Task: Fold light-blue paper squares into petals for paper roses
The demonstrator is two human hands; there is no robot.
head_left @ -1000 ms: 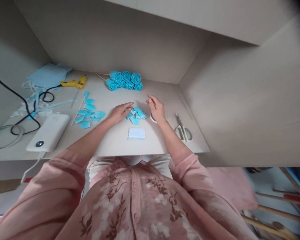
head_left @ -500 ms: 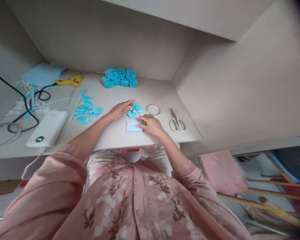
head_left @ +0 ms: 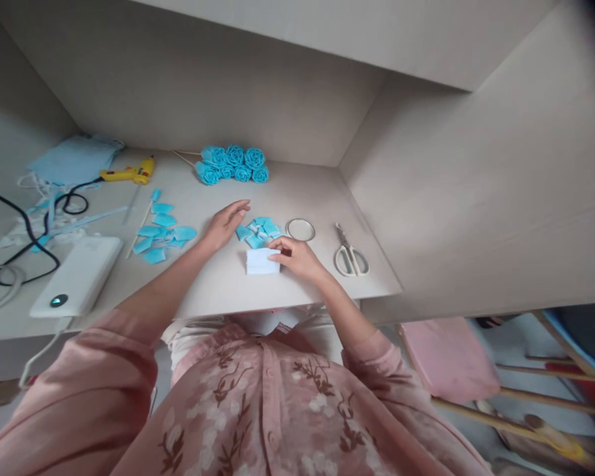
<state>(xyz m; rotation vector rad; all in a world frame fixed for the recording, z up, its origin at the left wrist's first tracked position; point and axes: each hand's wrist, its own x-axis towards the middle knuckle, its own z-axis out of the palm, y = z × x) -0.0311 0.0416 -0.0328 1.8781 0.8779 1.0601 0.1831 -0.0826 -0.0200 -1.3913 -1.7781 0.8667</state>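
Note:
Between thumb and fingers, my right hand (head_left: 296, 256) pinches the upper right corner of a pale white rectangular sheet (head_left: 262, 262), lifted slightly near the table's front edge. My left hand (head_left: 228, 221) hovers over the table with its fingers stretched out and nothing in them. A small heap of blue fabric pieces (head_left: 260, 230) lies between the hands, just behind the sheet. To the right of the heap is a thin round ring or lid (head_left: 301, 229). Scissors (head_left: 350, 254) with white handles rest farther right, their blades pointing away from me.
Several blue fabric roses (head_left: 235, 158) on sticks lie at the back. Blue petal pieces (head_left: 161, 233) are spread on the left. A yellow glue gun (head_left: 129, 173), a white power bank (head_left: 82, 274) with cables and a stack of face masks (head_left: 74, 158) stand farther left. A side wall (head_left: 451, 198) bounds the right.
My right hand has taken hold of the sheet's corner and tipped it up. My left hand has drawn back leftward from the blue heap. The camera view has shifted a little.

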